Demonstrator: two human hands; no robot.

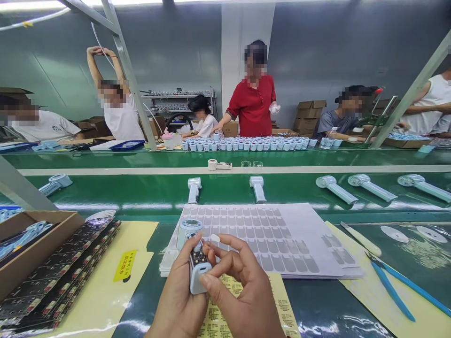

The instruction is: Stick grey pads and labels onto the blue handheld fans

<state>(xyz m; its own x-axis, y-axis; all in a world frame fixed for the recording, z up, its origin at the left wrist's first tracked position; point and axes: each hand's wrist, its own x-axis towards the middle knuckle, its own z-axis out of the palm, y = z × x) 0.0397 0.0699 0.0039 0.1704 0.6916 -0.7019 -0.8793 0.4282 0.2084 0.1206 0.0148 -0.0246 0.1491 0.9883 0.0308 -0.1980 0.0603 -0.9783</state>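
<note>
My left hand (185, 291) is wrapped round a light blue handheld fan (200, 280), its round head pointing away from me. The handle's open face shows a dark circuit board (199, 256) with small parts. Bent over the handle from the right, my right hand (243, 286) has its thumb by the light blue end and its fingertips pinched beside the board. A small whitish piece (215, 239) shows at these fingertips; whether they grip it is unclear. Behind the hands lie sheets of grey rounded stickers (275, 234), with a yellow printed label sheet (282, 300) underneath.
Several fans (258, 189) lie along the green conveyor (225, 188). Circuit board panels (45, 277) and a cardboard box (66, 230) stand left. Blue-handled pliers (394, 286) and a pale-handled tool (362, 238) lie right. Across the belt, co-workers sit or stand behind rows of small cups (246, 144).
</note>
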